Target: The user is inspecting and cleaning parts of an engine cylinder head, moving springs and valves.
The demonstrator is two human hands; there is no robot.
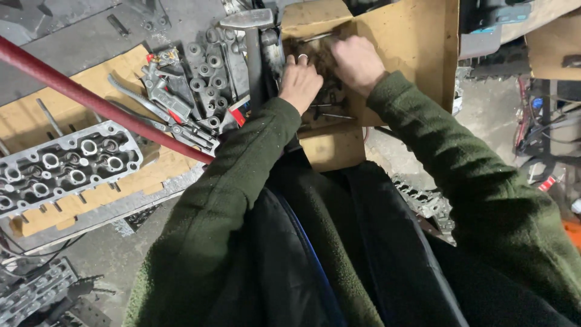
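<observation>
Both my hands reach into an open cardboard box [417,42] full of dark, greasy small metal parts [324,91]. My left hand [299,82], a ring on one finger, rests knuckles-up at the box's left edge with its fingers curled down among the parts. My right hand [357,60] is deeper in the box, fingers bent and buried in the pile. What either hand grips is hidden by the fingers and the clutter. Dark green fleece sleeves cover both arms.
A red bar [91,100] slants across the left. Beneath it lie a socket set [209,72], pliers and hand tools [163,100] on cardboard. A grey cylinder head [66,166] sits at left. A hammer head [248,19] is beside the box. A chain [423,200] lies at right.
</observation>
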